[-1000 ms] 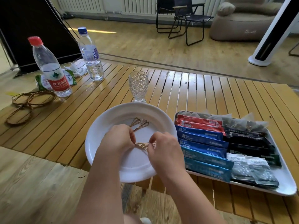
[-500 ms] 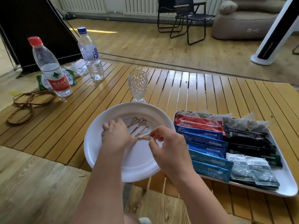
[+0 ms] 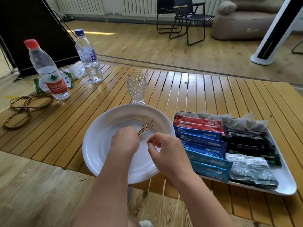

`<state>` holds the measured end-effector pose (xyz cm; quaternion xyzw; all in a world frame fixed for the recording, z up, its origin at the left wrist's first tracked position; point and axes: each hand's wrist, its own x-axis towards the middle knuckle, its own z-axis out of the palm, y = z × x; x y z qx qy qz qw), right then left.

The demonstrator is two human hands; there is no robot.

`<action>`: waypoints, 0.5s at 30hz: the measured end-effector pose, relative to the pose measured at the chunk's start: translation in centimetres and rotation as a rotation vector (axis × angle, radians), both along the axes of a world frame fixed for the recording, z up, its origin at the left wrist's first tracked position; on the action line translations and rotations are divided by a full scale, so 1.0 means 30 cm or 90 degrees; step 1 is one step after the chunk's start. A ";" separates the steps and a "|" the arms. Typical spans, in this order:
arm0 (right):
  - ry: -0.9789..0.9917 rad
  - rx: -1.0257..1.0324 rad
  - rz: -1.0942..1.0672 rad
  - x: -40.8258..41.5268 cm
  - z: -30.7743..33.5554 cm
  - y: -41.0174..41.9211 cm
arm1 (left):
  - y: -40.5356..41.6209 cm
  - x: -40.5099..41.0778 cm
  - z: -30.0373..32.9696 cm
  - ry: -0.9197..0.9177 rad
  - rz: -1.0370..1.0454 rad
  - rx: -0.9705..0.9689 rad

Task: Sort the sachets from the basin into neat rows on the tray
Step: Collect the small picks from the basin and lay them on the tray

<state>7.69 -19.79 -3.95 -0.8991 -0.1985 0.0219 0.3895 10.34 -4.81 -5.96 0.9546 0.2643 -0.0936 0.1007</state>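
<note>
Both hands over basin, sachets already rowed on tray.
L hand closed round gold clips in white basin; R hand curled, thumb and forefinger nearly pinched, nothing visible between. Sachets (red, blue, dark) lie in rows on tray, just beside basin.

Both hands over white basin, sachet-filled tray beside.

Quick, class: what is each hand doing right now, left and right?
Left hand: closed on the gold clips in the white basin.
Right hand: fingers curled and pinched, over the basin; nothing visibly held.
</note>
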 end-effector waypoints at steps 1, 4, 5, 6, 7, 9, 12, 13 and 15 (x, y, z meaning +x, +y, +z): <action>0.003 -0.004 -0.004 0.004 -0.002 -0.004 | -0.005 -0.001 0.001 0.012 -0.011 0.013; 0.013 -0.004 -0.013 0.010 -0.002 -0.012 | -0.033 -0.008 0.018 0.043 -0.025 0.045; 0.015 -0.002 -0.014 0.011 -0.002 -0.013 | -0.040 -0.010 0.022 0.048 -0.023 0.045; 0.017 0.002 -0.015 0.012 -0.001 -0.014 | -0.045 -0.011 0.026 0.044 -0.018 0.041; 0.020 0.009 -0.016 0.013 0.001 -0.015 | -0.048 -0.010 0.029 0.032 -0.012 0.031; 0.030 0.034 -0.022 0.019 0.005 -0.019 | -0.048 -0.005 0.030 -0.017 -0.008 -0.009; 0.052 0.084 -0.051 0.035 0.019 -0.037 | -0.058 -0.002 0.028 -0.068 -0.053 -0.064; 0.060 0.100 -0.063 0.041 0.023 -0.045 | -0.066 -0.004 0.028 -0.062 -0.078 -0.072; 0.071 0.126 -0.082 0.050 0.028 -0.062 | -0.081 -0.007 0.029 -0.067 -0.093 -0.096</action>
